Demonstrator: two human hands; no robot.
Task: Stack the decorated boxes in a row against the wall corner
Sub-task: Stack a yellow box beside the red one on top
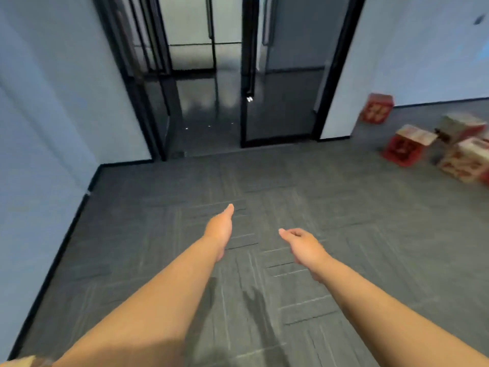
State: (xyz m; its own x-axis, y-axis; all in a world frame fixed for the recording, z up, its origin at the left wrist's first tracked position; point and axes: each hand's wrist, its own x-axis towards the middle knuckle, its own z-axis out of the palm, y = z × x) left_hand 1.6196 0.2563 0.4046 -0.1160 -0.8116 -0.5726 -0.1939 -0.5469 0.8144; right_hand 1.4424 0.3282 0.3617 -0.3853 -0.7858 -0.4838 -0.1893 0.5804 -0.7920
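Note:
Several red and cream decorated boxes lie on the grey carpet at the far right. One red box (pixel 377 108) stands alone against the wall corner by the door frame. A red box with a pale top (pixel 406 147) sits nearer, with two cream and red boxes (pixel 460 127) (pixel 467 160) bunched beside it. My left hand (pixel 221 227) reaches forward over the floor with straight fingers, holding nothing. My right hand (pixel 303 246) is out beside it, fingers relaxed and loosely bent, also holding nothing. Both hands are far from the boxes.
A black-framed glass door (pixel 280 96) stands ahead, with a dark glossy corridor floor (pixel 209 107) beyond the opening. Pale walls with black skirting run along the left (pixel 39 154) and the right (pixel 423 49). Grey carpet tiles (pixel 264 287) cover the floor.

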